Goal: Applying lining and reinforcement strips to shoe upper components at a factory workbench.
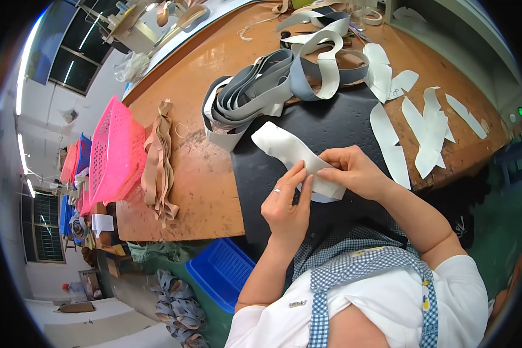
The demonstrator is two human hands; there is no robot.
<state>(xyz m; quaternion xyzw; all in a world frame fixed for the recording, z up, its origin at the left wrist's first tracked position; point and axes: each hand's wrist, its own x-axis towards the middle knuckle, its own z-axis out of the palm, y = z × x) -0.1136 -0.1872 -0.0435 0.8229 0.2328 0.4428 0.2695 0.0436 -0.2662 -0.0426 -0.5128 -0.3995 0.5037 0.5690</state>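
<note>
A curved, off-white cut piece, like leather or lining (284,146), is held above a black mat (325,127). My right hand (352,171) pinches its near right end between thumb and fingers. From the left, my left hand (287,203), with a ring on one finger, grips the piece's lower edge with the fingertips. Part of the piece is hidden behind my fingers, and a pale layer shows under its near end. Just beyond the mat lies a heap of looped grey and white strips (261,87).
White pattern pieces (391,145) lie at the right of the wooden table (209,191). Brown folded strips (159,162) rest on its left, beside a pink perforated basket (119,151). Below the front edge stands a blue basket (220,272), near bundled pieces on the floor (177,307).
</note>
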